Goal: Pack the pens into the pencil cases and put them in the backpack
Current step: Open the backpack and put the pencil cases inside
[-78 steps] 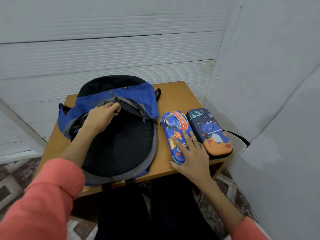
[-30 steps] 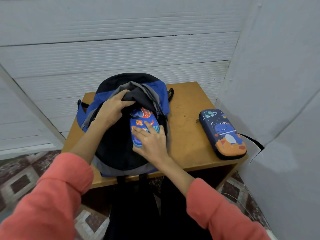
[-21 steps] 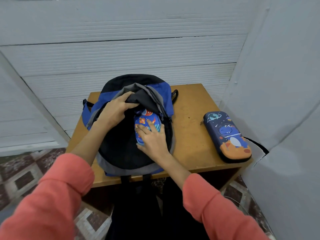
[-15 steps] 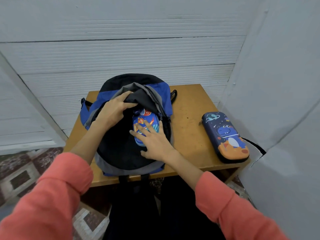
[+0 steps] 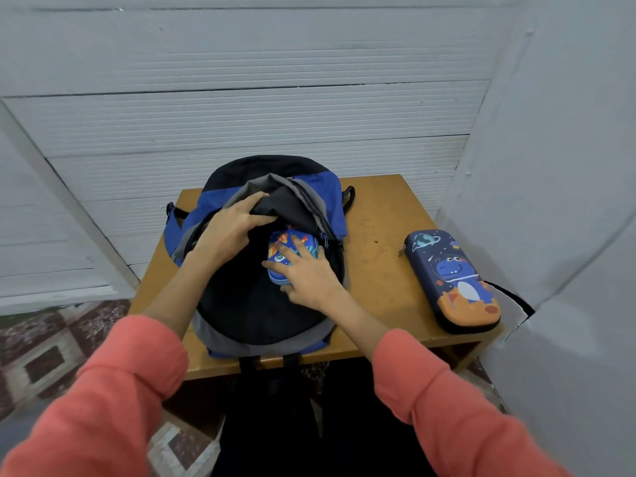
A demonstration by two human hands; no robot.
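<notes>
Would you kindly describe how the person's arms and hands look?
Both arms wear loose salmon-pink fabric sleeves, the left sleeve and right sleeve, ending short of the wrists. The left hand and right hand are bare: no gloves, rings or watch visible.

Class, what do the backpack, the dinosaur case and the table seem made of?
Backpack: soft matte fabric, probably nylon; it folds and creases. Dinosaur case: likely moulded shell, smooth printed skin; keeps a rounded form. Table: wood or laminate, dull brown, scuffed.
</notes>
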